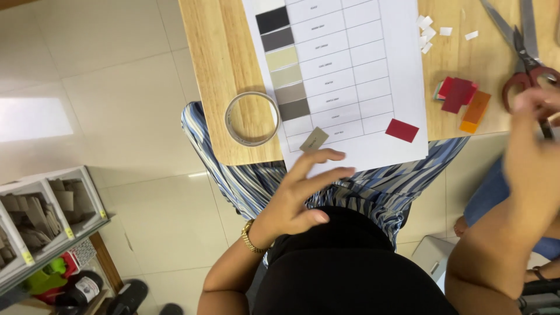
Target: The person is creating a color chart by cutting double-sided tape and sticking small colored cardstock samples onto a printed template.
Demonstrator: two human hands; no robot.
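From the head view, the left hand (297, 195) is seen with fingers spread and nothing held, its fingertips just near of a small grey-beige swatch (314, 139) lying tilted on the white chart sheet (379, 76), long axis running near-left to far-right. The right hand (534, 157) is raised at the right, blurred, by the red-handled scissors (525, 52); its grasp cannot be told. The swatch lies closer to the left hand
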